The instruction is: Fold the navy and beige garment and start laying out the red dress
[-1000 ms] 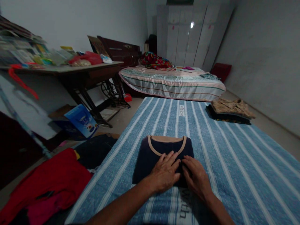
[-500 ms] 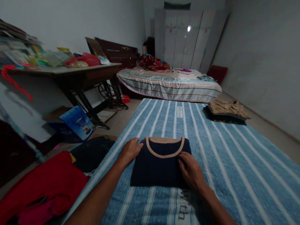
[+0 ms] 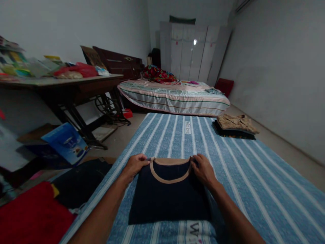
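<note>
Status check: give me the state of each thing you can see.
Left hand, gripping shirt's top left corner
Right hand, gripping top right corner
Shirt, folded, neckline away from the person
Stack, folded clothes
Red cloth, heaped
Floral blanket, bunched up
Wardrobe, doors apparently closed

Navy shirt [image 3: 170, 200] and clothes stack [image 3: 236, 124] on, apparently, a striped bed [image 3: 256, 173].

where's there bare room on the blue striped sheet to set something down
Bare patches: the blue striped sheet between the right hand and the folded clothes stack, and the strip between the navy shirt and the "with love" label. Crowded: the near middle, where the shirt lies with the left hand and right hand at its far edge.
</note>
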Motion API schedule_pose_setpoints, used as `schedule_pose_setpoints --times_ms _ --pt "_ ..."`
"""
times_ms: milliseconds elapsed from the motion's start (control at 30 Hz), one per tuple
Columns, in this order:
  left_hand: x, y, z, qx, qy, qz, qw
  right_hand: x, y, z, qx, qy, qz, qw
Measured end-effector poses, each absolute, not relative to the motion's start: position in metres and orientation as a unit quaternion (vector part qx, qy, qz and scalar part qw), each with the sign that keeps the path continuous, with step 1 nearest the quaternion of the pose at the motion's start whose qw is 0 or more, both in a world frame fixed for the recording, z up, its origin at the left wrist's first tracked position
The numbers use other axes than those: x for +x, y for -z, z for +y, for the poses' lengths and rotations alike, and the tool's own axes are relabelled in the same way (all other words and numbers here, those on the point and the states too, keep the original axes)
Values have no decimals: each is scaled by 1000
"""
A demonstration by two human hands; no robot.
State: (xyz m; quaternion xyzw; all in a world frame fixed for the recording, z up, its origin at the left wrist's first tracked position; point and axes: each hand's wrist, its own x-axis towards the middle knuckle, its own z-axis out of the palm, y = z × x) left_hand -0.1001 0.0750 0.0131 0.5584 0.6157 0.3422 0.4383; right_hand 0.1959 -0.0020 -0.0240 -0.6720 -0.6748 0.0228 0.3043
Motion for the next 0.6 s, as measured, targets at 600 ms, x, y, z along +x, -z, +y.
schedule_pose_setpoints --times_ms 600 --pt "-98 -31 84 487 -362 538 585 146 -5 28 -635 -40 -747 194"
